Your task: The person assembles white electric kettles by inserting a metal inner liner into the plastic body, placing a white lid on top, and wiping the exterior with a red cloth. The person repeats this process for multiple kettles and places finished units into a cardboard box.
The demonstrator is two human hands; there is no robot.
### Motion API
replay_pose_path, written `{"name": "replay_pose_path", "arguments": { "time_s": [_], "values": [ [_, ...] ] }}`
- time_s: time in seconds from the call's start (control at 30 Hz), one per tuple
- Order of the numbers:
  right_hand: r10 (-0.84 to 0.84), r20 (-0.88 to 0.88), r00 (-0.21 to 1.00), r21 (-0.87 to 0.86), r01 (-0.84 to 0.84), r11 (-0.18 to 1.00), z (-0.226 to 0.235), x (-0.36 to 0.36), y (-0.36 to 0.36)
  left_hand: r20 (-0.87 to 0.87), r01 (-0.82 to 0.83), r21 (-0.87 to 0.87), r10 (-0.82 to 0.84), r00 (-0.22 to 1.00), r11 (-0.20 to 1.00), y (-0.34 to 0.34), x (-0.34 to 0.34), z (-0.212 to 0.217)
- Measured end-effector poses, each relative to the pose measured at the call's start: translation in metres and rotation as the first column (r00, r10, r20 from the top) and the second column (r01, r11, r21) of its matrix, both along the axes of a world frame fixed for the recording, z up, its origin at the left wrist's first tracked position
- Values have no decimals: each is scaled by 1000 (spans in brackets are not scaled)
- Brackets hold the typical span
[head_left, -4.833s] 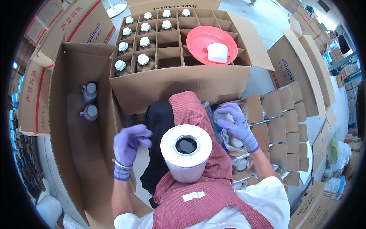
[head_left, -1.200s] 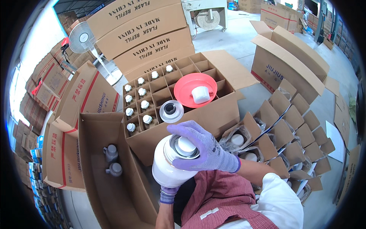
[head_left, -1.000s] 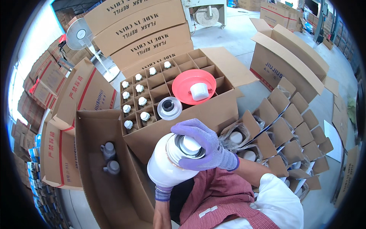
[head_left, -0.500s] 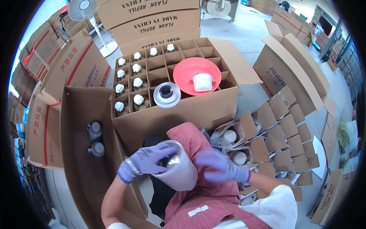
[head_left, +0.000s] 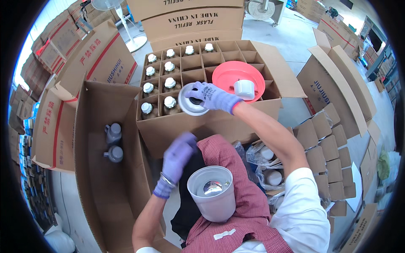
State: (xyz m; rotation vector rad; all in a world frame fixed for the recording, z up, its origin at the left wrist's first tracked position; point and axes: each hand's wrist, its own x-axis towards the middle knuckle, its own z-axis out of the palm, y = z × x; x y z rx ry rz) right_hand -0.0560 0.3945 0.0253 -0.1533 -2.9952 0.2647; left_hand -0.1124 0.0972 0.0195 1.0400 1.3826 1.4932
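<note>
My right hand point(head_left: 213, 97), in a purple glove, reaches to the near edge of the divided carton. Its fingers close on the dark middle of a round, pale grey lid-like piece point(head_left: 188, 109). My left hand point(head_left: 179, 158), also gloved, hovers above my lap between the cartons; motion smears its fingers. Below it, a pale grey, open-topped cylindrical flask body point(head_left: 215, 206) stands slightly tilted on my apron-covered lap. Inside shows a shiny, silvery rounded surface. Neither hand touches this body.
The divided carton point(head_left: 202, 122) holds several white-capped bottles point(head_left: 170, 102). A red basin point(head_left: 219, 76) with a white cup point(head_left: 244, 89) rests on it. Two grey cups point(head_left: 114, 133) lie in the deep carton at left. Bagged, white-topped items point(head_left: 274, 178) sit in cardboard compartments at right.
My right hand has moved from beside the flask body up to the grey lid-like piece. My left hand has come off the flask body and risen; the body now stands unheld.
</note>
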Motion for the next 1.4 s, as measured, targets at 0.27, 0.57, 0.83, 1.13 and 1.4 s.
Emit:
{"name": "replay_pose_path", "arguments": {
  "time_s": [0.27,0.57,0.83,1.13,1.4],
  "values": [
    [-365,-413,834,-750,-83,657,38,77,-140,70,-187,259,174,982,948,31,22,21],
    [-282,434,855,-893,449,-15,40,146,-137,-675,275,205,-68,734,939,-28,4,32],
    [52,-674,737,35,-38,999,53,131,-180,-92,-85,103,94,991,991,-26,52,61],
    [-133,-517,846,-677,-309,668,46,136,-167,-782,216,566,436,446,795,9,45,76],
    [-221,-584,781,-376,-19,926,65,132,-171,498,-218,100,141,856,971,-16,45,51]
  ]
}}
